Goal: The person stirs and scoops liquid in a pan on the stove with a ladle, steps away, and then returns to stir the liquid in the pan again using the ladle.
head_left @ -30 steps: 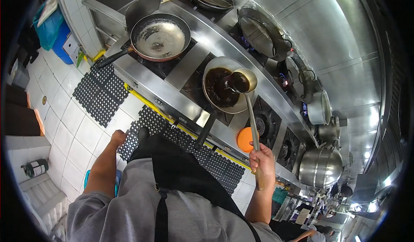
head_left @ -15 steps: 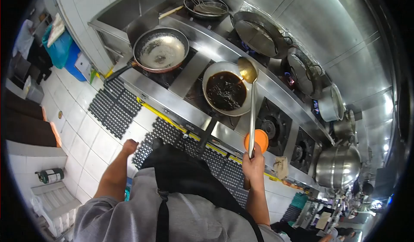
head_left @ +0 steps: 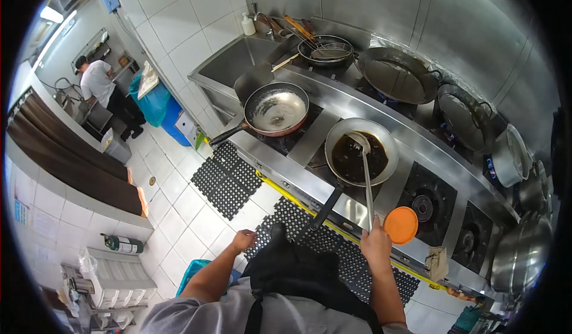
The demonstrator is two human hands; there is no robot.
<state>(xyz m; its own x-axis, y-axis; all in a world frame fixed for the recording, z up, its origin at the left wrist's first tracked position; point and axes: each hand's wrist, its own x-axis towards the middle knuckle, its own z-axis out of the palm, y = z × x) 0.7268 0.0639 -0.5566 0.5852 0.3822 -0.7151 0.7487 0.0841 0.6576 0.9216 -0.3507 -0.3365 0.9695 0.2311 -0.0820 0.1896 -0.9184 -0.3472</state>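
Note:
A long metal ladle (head_left: 368,185) is gripped near its handle end by my right hand (head_left: 376,246). Its bowl rests in dark brown liquid (head_left: 350,162) inside a light-coloured pan (head_left: 388,140) on the stove. The pan's black handle (head_left: 327,209) points toward me over the stove's front edge. Just right of my right hand lies an orange round lid (head_left: 400,225). My left hand (head_left: 244,240) hangs over the floor at my side, its fingers curled, and whether it holds anything is too small to tell.
A worn frying pan (head_left: 277,111) sits on the left burner. Large pans (head_left: 398,79) and a pot (head_left: 511,155) line the back row. A sink (head_left: 238,60) adjoins the stove. Another person (head_left: 98,84) stands in the far left room beyond a blue bin (head_left: 173,119).
The ladle bowl went from above the pan's far rim down into the dark liquid. The view has swung left, bringing the sink and another person into sight.

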